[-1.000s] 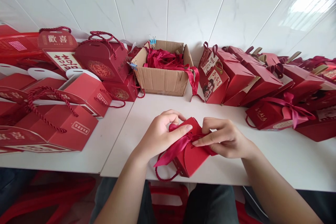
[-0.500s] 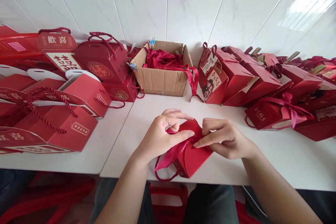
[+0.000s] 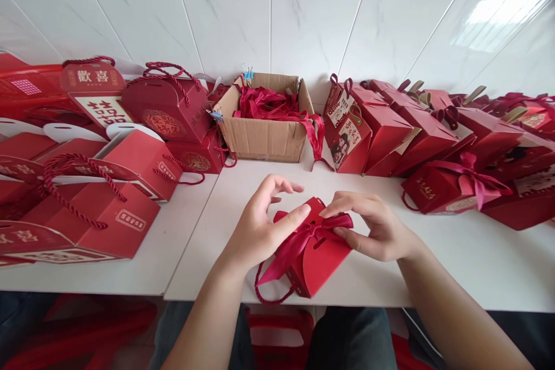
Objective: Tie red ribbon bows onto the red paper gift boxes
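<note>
A small red gift box (image 3: 326, 263) sits in front of me near the table's edge, with a twisted cord handle (image 3: 269, 300) hanging off its near left side. Tied across its top is a dark pink satin ribbon bow (image 3: 313, 230), one tail trailing to the lower left. My left hand (image 3: 269, 222) is over the bow's left side, fingers apart, the thumb by the ribbon; it grips nothing. At the bow's right loop, my right hand (image 3: 373, 228) has the ribbon between thumb and fingers.
Behind the gift box stands a cardboard box (image 3: 264, 139) of loose ribbon, blue binder clips on its rim. Red gift boxes with cord handles (image 3: 130, 208) crowd the left; more red boxes (image 3: 390, 127) line the right. One bow-tied box (image 3: 446, 188) lies at right. A tiled wall closes the back.
Both hands have loosened from the knot at the centre. The right hand has shifted to the right loop, and the bow now shows spread out. The view has tilted slightly.
</note>
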The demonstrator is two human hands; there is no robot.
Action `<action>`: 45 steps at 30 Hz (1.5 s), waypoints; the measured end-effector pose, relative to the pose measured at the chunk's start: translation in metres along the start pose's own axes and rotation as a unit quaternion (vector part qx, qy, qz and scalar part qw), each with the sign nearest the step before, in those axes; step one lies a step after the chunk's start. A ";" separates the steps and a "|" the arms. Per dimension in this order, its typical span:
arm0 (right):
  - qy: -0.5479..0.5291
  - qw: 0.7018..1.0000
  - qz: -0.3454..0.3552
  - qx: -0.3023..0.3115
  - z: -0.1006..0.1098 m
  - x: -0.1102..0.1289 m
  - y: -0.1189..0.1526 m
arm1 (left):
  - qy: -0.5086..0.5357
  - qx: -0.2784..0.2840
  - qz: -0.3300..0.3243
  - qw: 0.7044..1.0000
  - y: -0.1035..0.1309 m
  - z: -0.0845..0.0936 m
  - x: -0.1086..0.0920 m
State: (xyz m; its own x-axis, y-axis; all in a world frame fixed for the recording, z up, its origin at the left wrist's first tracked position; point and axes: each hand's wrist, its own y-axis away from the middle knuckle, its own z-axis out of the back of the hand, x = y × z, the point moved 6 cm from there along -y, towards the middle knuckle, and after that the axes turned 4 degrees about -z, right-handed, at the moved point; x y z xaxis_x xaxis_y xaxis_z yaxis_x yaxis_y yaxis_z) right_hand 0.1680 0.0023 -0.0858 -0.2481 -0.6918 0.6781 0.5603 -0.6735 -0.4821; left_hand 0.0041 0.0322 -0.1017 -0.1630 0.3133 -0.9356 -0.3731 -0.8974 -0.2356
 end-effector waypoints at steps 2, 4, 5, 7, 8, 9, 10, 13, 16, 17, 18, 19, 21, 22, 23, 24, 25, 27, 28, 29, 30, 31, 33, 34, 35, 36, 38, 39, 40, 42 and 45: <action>-0.016 1.000 -0.002 -0.003 0.001 -0.001 0.001 | -0.066 -0.038 -0.037 0.996 0.003 0.002 -0.008; -0.025 1.000 -0.004 -0.010 0.002 -0.003 0.002 | -0.129 -0.041 -0.079 0.988 0.006 -0.002 -0.018; -0.027 1.000 -0.005 -0.014 0.002 -0.004 0.002 | -0.155 -0.033 -0.095 0.983 0.008 -0.007 -0.022; -0.027 0.999 -0.006 -0.022 0.003 -0.004 0.003 | -0.194 -0.021 -0.108 0.975 0.010 -0.014 -0.026; -0.026 0.999 -0.007 -0.025 0.003 -0.004 0.003 | -0.205 -0.017 -0.107 0.973 0.010 -0.017 -0.026; -0.025 0.999 -0.007 -0.027 0.003 -0.004 0.002 | -0.213 -0.013 -0.104 0.971 0.010 -0.020 -0.026; -0.024 0.999 -0.008 -0.029 0.003 -0.004 0.002 | -0.217 -0.010 -0.102 0.971 0.010 -0.021 -0.025; -0.024 0.999 -0.009 -0.032 0.002 -0.003 0.002 | -0.220 0.001 -0.102 0.970 0.009 -0.023 -0.023; -0.024 0.999 -0.008 -0.032 0.002 -0.003 0.001 | -0.220 0.015 -0.103 0.970 0.009 -0.023 -0.022; -0.023 0.999 -0.008 -0.031 0.002 -0.003 0.001 | -0.220 0.021 -0.103 0.970 0.009 -0.023 -0.021; -0.022 0.999 -0.008 -0.031 0.002 -0.003 0.001 | -0.220 0.027 -0.102 0.970 0.009 -0.023 -0.021; -0.021 0.999 -0.009 -0.030 0.003 -0.004 0.001 | -0.220 0.032 -0.102 0.970 0.009 -0.023 -0.021; -0.018 0.999 -0.014 -0.029 0.003 -0.005 0.002 | -0.221 0.038 -0.102 0.969 0.009 -0.023 -0.021; -0.018 0.999 -0.016 -0.028 0.004 -0.006 0.002 | -0.222 0.041 -0.102 0.969 0.009 -0.022 -0.020; -0.020 0.999 -0.018 -0.027 0.004 -0.006 0.002 | -0.223 0.045 -0.102 0.968 0.008 -0.022 -0.020; -0.021 0.999 -0.019 -0.027 0.004 -0.007 0.002 | -0.225 0.047 -0.102 0.968 0.008 -0.022 -0.019; -0.022 0.999 -0.020 -0.028 0.005 -0.007 0.002 | -0.227 0.051 -0.102 0.967 0.008 -0.022 -0.019; -0.025 0.999 -0.021 -0.032 0.006 -0.008 0.002 | -0.230 0.060 -0.099 0.966 0.008 -0.021 -0.018; -0.025 0.999 -0.022 -0.032 0.006 -0.008 0.002 | -0.231 0.065 -0.097 0.966 0.008 -0.021 -0.017; -0.025 0.999 -0.022 -0.031 0.006 -0.008 0.002 | -0.229 0.069 -0.095 0.966 0.009 -0.021 -0.017; -0.026 0.999 -0.021 -0.031 0.006 -0.008 0.002 | -0.224 0.072 -0.093 0.968 0.009 -0.021 -0.016; -0.029 0.999 -0.020 -0.032 0.007 -0.008 0.002 | -0.214 0.073 -0.093 0.970 0.009 -0.020 -0.016; -0.034 0.998 -0.019 -0.039 0.007 -0.008 0.002 | -0.188 0.066 -0.095 0.975 0.008 -0.016 -0.017; -0.037 0.998 -0.021 -0.043 0.008 -0.008 0.003 | -0.176 0.056 -0.095 0.978 0.008 -0.012 -0.018; -0.040 0.998 -0.023 -0.047 0.008 -0.009 0.003 | -0.167 0.042 -0.093 0.981 0.007 -0.008 -0.018; -0.042 0.998 -0.026 -0.048 0.008 -0.009 0.003 | -0.161 0.027 -0.088 0.983 0.006 -0.003 -0.018; -0.047 0.997 -0.029 -0.047 0.007 -0.010 0.003 | -0.155 0.009 -0.067 0.986 0.005 0.006 -0.015; -0.049 0.997 -0.031 -0.047 0.007 -0.011 0.003 | -0.152 0.011 -0.054 0.987 0.005 0.010 -0.013; -0.051 0.997 -0.032 -0.048 0.007 -0.011 0.004 | -0.150 0.019 -0.040 0.988 0.004 0.012 -0.011; -0.055 0.997 -0.035 -0.051 0.007 -0.012 0.004 | -0.144 0.045 -0.013 0.988 0.004 0.014 -0.005; -0.061 0.996 -0.037 -0.050 0.007 -0.013 0.004 | -0.115 0.078 0.023 0.990 0.004 0.014 0.002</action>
State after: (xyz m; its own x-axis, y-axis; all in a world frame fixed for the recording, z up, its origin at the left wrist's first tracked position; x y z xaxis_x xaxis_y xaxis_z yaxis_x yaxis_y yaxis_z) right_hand 0.1794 0.0109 -0.0926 -0.1847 -0.6058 0.7739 0.4603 -0.7490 -0.4765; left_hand -0.0100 0.0337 -0.1006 -0.3807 0.3523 -0.8549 -0.4936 -0.8593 -0.1343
